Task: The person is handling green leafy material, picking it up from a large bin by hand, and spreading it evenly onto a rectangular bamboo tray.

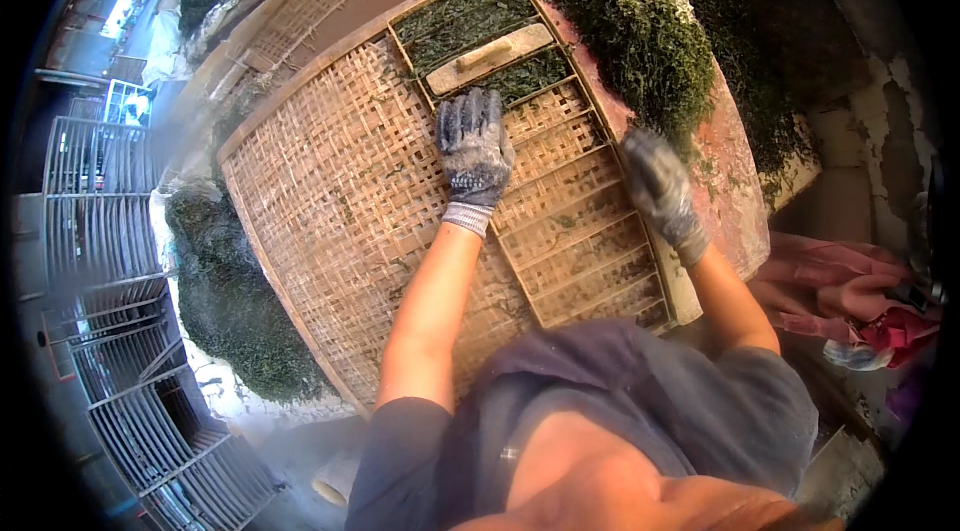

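Head view: up at twelve o'clock sits a pale wooden block (490,59), flat, oblong, with a stubby bar handle, on damp, shredded green strands packed in a slatted frame (583,88). The frame's lower cells show coarse basketweave from the mat (340,151). The left hand (475,151), gloved, has fingers side by side at the block's near edge; any pinch, I can't tell. Between two and three, the right hand (660,186) blurs, fingers unreadable, below a shaggy green heap (630,21) at one.
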`<state>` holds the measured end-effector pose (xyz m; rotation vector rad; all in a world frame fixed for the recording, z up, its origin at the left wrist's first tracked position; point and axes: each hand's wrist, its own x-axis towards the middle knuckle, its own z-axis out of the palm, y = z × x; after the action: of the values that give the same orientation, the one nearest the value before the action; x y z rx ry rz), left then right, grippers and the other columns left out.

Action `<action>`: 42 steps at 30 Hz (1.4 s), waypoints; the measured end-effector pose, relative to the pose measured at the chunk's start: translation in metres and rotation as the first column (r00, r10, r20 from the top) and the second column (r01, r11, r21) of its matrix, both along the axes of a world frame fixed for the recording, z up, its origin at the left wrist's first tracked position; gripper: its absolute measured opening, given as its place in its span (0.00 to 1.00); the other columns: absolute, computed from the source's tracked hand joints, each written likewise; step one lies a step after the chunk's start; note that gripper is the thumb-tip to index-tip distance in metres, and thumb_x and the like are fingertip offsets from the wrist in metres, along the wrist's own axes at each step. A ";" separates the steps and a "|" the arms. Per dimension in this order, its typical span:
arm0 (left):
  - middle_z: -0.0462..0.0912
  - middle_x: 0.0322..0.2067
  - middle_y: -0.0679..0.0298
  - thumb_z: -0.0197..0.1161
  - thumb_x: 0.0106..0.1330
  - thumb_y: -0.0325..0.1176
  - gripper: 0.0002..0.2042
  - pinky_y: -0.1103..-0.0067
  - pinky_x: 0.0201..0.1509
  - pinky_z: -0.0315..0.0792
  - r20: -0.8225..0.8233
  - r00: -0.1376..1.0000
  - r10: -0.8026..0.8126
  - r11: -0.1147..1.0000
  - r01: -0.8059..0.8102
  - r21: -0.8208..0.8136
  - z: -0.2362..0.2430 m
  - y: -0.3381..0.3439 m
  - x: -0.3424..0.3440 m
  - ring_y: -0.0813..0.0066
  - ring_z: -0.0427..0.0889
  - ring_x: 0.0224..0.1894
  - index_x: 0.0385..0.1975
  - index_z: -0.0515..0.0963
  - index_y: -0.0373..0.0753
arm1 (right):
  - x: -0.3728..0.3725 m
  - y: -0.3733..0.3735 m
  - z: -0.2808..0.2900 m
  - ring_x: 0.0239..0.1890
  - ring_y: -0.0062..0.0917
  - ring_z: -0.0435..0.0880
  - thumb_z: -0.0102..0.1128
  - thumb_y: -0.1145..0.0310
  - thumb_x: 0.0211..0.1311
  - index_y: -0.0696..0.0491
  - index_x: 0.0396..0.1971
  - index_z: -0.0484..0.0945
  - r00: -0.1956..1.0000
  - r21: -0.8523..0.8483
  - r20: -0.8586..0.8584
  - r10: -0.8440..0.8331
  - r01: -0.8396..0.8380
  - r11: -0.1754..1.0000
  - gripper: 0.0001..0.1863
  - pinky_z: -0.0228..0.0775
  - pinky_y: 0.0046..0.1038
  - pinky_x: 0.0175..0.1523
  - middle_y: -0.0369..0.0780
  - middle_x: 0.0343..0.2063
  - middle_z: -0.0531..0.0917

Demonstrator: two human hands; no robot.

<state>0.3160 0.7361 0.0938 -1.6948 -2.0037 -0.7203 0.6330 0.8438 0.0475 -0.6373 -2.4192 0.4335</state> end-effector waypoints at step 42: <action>0.83 0.56 0.48 0.59 0.70 0.39 0.19 0.56 0.70 0.68 0.203 0.915 0.350 0.937 -0.344 -0.065 -0.021 -0.344 -0.096 0.47 0.79 0.61 0.57 0.81 0.37 | -0.285 0.003 0.067 0.58 0.41 0.82 0.60 0.54 0.70 0.50 0.56 0.81 0.742 0.444 0.610 -0.278 -0.030 0.895 0.21 0.71 0.46 0.62 0.45 0.51 0.85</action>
<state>0.2205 0.3921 0.0730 -1.2639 -2.3881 -0.7727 0.3481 0.8464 0.1146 -0.8491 -2.9607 -0.4844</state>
